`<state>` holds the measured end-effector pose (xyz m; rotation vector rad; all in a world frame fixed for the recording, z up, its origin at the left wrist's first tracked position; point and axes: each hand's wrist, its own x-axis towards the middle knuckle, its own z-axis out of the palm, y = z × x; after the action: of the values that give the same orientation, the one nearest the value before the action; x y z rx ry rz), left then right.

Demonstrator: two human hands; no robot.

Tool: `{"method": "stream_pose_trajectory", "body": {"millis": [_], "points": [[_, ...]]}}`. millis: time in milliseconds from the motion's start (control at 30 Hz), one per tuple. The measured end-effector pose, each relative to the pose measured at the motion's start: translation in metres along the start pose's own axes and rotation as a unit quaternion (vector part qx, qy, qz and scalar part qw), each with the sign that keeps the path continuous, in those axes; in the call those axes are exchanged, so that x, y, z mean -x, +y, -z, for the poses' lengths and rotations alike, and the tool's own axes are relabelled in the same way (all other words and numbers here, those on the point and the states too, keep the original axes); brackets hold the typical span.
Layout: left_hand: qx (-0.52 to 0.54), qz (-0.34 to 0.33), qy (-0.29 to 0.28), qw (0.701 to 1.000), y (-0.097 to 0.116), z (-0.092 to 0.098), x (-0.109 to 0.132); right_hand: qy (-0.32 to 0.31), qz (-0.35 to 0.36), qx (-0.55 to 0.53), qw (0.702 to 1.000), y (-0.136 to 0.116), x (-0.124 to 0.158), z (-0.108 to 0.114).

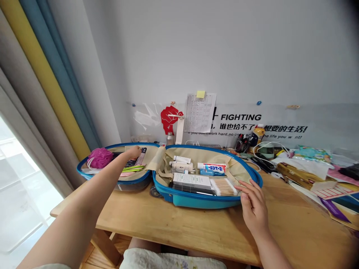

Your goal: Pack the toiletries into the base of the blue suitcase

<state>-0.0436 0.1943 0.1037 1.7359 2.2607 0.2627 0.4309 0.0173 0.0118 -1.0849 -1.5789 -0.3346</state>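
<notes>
Head view, from where I stand. An open blue suitcase lies on the wooden table, its two halves side by side. The hands are well apart. The left hand reaches into the left half, fingers curled downward over a dark flat packet; whether they grip it I cannot tell. The right hand is spread at the right half's rim, holding nothing, fingertips just beside the cotton swab pack; contact with the pack is not confirmed.

Risks noted. The outstretched left forearm passes close to the purple bath puff; a careless withdrawal could snag its white cord. The puff stands above the rim and would probably be pinched if the halves met. The green strips lie loose near the front rim and could slide under the wrist. An inward push by the right fingers could crush the swabs or shove them against the white box. The small bottles appear unsecured and could roll should the case be jolted. The wheel near the hinge, if free to turn, might let the case shift under a leaning hand.
</notes>
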Motion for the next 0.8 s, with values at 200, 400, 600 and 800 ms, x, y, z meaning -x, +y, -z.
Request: {"method": "stream_pose_trajectory", "body": {"millis": [200,400,600,800], "points": [[0.01,0.026,-0.103,0.994,-0.025,0.005,0.02,0.005,0.001,-0.006,1.0,0.001,0.0,-0.001],[-0.02,0.013,-0.178,0.984,-0.034,0.007,0.028,0.007,0.004,-0.002,1.0,0.001,-0.001,-0.001],[-0.05,-0.036,-0.16,0.985,-0.037,0.002,0.029,0.009,0.014,0.005,1.0,0.0,-0.001,-0.001],[-0.024,-0.098,-0.045,0.994,-0.026,0.007,0.031,0.002,0.007,0.008,1.0,0.0,-0.001,0.0]]}}
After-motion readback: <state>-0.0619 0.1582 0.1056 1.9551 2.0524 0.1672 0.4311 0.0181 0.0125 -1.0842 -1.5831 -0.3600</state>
